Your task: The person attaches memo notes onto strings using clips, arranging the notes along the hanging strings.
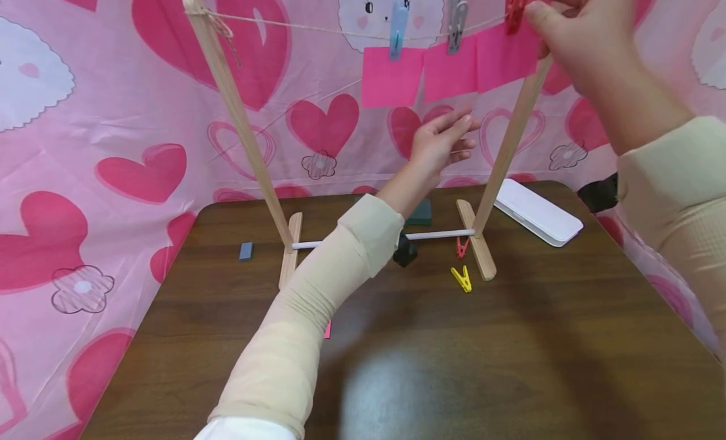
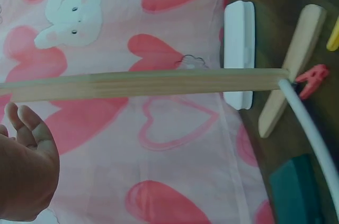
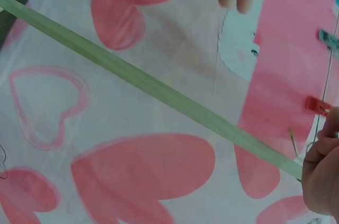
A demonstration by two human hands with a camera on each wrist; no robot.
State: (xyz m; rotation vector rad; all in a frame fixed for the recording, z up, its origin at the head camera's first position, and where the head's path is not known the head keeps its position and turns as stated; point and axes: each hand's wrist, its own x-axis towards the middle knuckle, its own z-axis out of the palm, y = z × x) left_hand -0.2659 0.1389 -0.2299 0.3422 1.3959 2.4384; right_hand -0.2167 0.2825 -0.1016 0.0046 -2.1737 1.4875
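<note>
Three pink paper squares hang from a string (image 1: 317, 28) on a wooden frame. A light blue clothespin (image 1: 398, 30) holds the left paper (image 1: 391, 81), a grey clothespin (image 1: 455, 24) the middle paper (image 1: 450, 71). At the right paper (image 1: 501, 60) is a red clothespin (image 1: 515, 8). My right hand (image 1: 592, 40) pinches this red clothespin, fingers curled beside the right post's top; the right wrist view shows the fingertips at its end. Below the papers my left hand (image 1: 439, 144) reaches forward with relaxed, slightly bent fingers, holding nothing.
The frame's wooden posts (image 1: 513, 134) stand on feet joined by a white rod (image 1: 439, 234). A yellow clothespin (image 1: 462, 279) and another red clothespin (image 1: 462, 246) lie by the right foot. A white case (image 1: 539, 213), a dark green block (image 1: 420, 213) and a small blue piece (image 1: 246, 251) rest on the table.
</note>
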